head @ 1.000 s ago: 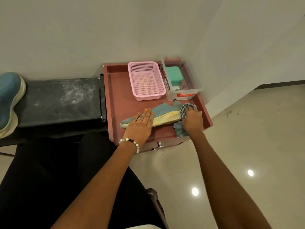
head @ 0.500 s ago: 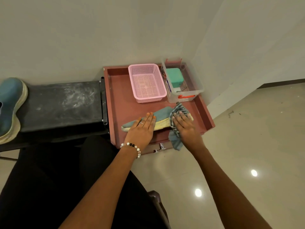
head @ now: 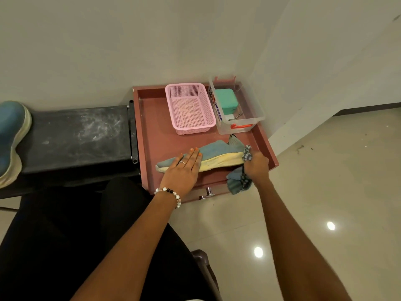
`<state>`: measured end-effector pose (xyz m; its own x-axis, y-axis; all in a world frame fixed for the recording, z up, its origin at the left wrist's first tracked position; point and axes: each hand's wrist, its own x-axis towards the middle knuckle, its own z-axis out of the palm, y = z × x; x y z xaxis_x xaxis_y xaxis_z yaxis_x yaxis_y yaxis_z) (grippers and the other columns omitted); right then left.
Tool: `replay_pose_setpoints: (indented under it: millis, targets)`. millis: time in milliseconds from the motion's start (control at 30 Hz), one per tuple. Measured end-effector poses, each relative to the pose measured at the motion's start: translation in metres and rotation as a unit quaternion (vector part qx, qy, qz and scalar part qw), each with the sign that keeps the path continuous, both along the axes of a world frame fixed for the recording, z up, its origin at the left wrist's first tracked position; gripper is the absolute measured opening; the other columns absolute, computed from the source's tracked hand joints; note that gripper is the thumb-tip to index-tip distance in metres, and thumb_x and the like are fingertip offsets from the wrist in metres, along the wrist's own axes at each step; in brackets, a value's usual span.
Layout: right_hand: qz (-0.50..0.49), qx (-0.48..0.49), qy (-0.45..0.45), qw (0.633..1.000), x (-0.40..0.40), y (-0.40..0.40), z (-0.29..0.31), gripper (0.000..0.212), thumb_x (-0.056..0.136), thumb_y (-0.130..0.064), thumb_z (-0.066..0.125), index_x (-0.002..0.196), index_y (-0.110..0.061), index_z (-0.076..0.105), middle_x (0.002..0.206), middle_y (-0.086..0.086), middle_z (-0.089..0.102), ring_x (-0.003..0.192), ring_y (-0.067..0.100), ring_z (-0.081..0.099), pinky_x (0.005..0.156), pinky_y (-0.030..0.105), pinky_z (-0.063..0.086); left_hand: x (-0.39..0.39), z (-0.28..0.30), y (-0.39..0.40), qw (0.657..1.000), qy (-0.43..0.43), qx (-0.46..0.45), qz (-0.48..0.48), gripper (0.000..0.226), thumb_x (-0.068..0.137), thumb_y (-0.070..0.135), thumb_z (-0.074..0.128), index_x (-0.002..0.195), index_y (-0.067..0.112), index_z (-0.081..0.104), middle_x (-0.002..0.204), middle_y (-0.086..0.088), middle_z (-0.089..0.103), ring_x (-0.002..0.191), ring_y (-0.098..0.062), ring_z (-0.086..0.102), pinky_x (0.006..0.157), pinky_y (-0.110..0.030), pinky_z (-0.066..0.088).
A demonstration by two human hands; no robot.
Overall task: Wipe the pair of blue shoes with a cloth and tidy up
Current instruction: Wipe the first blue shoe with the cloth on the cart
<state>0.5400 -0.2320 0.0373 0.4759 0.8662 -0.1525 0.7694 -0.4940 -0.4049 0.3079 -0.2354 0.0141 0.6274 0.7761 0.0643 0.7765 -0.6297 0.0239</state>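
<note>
Pressing down with straight fingers, the left hand pins the toe end of a blue shoe that lies on its side on the red tray, pale sole turned toward the person. The right hand sits at the heel end, its fingers curled tight around a bunched checked cloth; part of the cloth pokes up above the knuckles against the heel and the rest hangs below the wrist over the tray's near edge.

The shoe looks light, with a soft knit upper that would dent under a push and a thick foam sole that seems firm. The sole rim just beyond the left fingertips, or the heel collar beside the right hand, looks like the best place to take hold. Lying loose on a smooth tray, it will probably slide under rubbing unless pinned. The cloth is limp and wants gathering in the fist.

Its mate, the second blue shoe, rests well to the left of the left hand on a black bench. Beyond both hands stand a pink basket and a clear box.
</note>
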Motion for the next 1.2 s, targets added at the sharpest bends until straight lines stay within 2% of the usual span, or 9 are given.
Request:
replay_pose_setpoints:
  millis: [200,333,500,633,733,867,1033,1133,1200]
  targets:
    - [0.046,0.081,-0.009,0.996,-0.04,-0.028,-0.02,0.067,0.076,0.008,0.055,0.14,0.002,0.038,0.149,0.021,0.032,0.137,0.04,0.027,0.112,0.047,0.026,-0.002,-0.001,0.001,0.999,0.017,0.023,-0.036,0.048,0.089,0.005,0.03,0.126,0.003,0.06,0.133,-0.013,0.058,0.119,-0.023,0.058,0.098,-0.04,0.049]
    - [-0.082,0.157,0.082,0.981,-0.047,-0.042,-0.023,0.06,0.079,0.013,0.048,0.137,0.002,0.042,0.145,0.019,0.039,0.134,0.035,0.037,0.112,0.041,0.03,-0.006,-0.003,0.005,0.995,0.023,0.047,-0.089,0.048,0.084,0.002,0.035,0.126,0.002,0.06,0.132,-0.014,0.058,0.118,-0.027,0.059,0.099,-0.044,0.047]
    - [-0.076,0.139,0.065,0.985,-0.061,-0.054,-0.036,0.07,0.078,0.014,0.049,0.144,0.0,0.03,0.153,0.019,0.024,0.142,0.035,0.018,0.112,0.044,0.025,-0.003,0.002,0.003,0.996,0.062,-0.005,-0.065,0.067,0.067,0.001,0.079,0.13,0.001,0.055,0.137,-0.016,0.052,0.124,-0.028,0.054,0.101,-0.044,0.043]
    - [-0.086,0.117,0.094,0.985,-0.06,-0.068,-0.044,0.069,0.078,0.011,0.052,0.144,-0.002,0.033,0.148,0.021,0.033,0.133,0.042,0.036,0.105,0.047,0.038,-0.005,-0.007,-0.01,0.967,0.197,-0.131,-0.095,0.06,0.1,0.0,0.027,0.152,0.009,-0.003,0.16,-0.008,-0.008,0.148,-0.021,-0.002,0.117,-0.044,0.004]
    - [-0.064,0.072,0.127,0.987,-0.063,-0.084,-0.044,0.069,0.081,0.01,0.049,0.145,-0.007,0.031,0.147,0.018,0.037,0.113,0.043,0.054,0.094,0.042,0.043,-0.006,-0.01,-0.016,0.935,0.278,-0.201,-0.092,0.055,0.103,0.005,0.02,0.152,0.012,-0.005,0.16,-0.001,-0.013,0.147,-0.016,-0.007,0.115,-0.052,0.003]
    - [-0.013,0.051,0.121,0.991,-0.052,-0.08,-0.041,0.071,0.079,0.014,0.045,0.145,-0.008,0.031,0.149,0.019,0.034,0.109,0.042,0.055,0.091,0.037,0.041,-0.013,-0.008,-0.018,0.935,0.259,-0.237,-0.052,0.063,0.101,0.004,0.023,0.151,0.016,-0.015,0.155,0.007,-0.026,0.146,-0.013,-0.015,0.117,-0.049,0.0]
    - [0.03,0.022,0.094,0.995,-0.056,-0.056,-0.044,0.072,0.078,0.012,0.045,0.146,-0.001,0.025,0.155,0.02,0.015,0.135,0.041,0.031,0.109,0.04,0.028,-0.018,-0.019,-0.016,0.955,0.212,-0.208,0.021,0.066,0.099,0.002,0.02,0.148,0.017,-0.022,0.152,0.007,-0.034,0.145,-0.012,-0.018,0.118,-0.048,-0.002]
    - [0.014,-0.042,0.022,0.999,-0.079,-0.053,-0.049,0.072,0.083,0.005,0.047,0.145,0.008,0.012,0.153,0.029,0.008,0.141,0.044,0.013,0.116,0.044,0.014,-0.016,-0.027,-0.016,0.953,0.214,-0.214,0.032,0.065,0.099,0.002,0.02,0.148,0.014,-0.021,0.153,0.003,-0.034,0.145,-0.015,-0.02,0.117,-0.049,-0.002]
    - [0.082,0.003,-0.079,0.993,-0.109,-0.057,-0.059,0.053,0.089,0.002,0.037,0.14,0.012,0.027,0.144,0.034,0.03,0.134,0.047,0.031,0.113,0.049,0.023,-0.013,-0.028,-0.015,0.948,0.217,-0.232,0.036,0.064,0.1,0.004,0.02,0.148,0.012,-0.02,0.153,0.001,-0.032,0.145,-0.017,-0.019,0.117,-0.048,-0.001]
